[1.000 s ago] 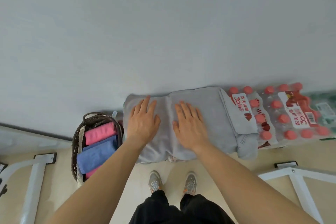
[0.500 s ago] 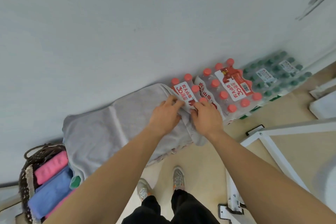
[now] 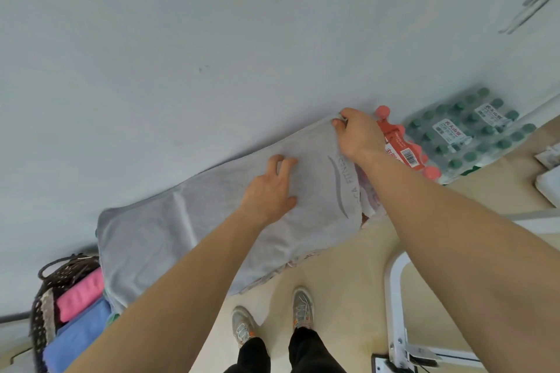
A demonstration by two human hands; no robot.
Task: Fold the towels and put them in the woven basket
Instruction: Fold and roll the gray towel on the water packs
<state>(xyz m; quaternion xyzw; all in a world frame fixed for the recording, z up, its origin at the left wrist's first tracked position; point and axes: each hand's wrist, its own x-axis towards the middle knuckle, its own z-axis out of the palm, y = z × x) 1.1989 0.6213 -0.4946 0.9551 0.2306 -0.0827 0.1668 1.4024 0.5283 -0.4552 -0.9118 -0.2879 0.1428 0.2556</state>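
Observation:
A long grey towel (image 3: 169, 230) lies spread out against the wall, its right end bearing a printed logo. My left hand (image 3: 269, 188) rests on the towel's middle with fingers bent down onto the cloth. My right hand (image 3: 357, 133) pinches the towel's far right corner by the wall. The dark woven basket (image 3: 45, 297) stands at the lower left, holding a rolled pink towel (image 3: 81, 294) and a blue towel (image 3: 75, 339). The grey towel's left end overhangs the basket's edge.
Packs of red-capped bottles (image 3: 403, 145) and green-capped bottles (image 3: 472, 130) lie right of the towel, partly under it. A white metal frame (image 3: 394, 306) stands at the lower right. My shoes (image 3: 272, 318) are on the beige floor below the towel.
The folded-over right end of the grey towel has been opened out flat, showing its logo. My right hand moved up to the far corner; my left hand shifted onto the towel's middle.

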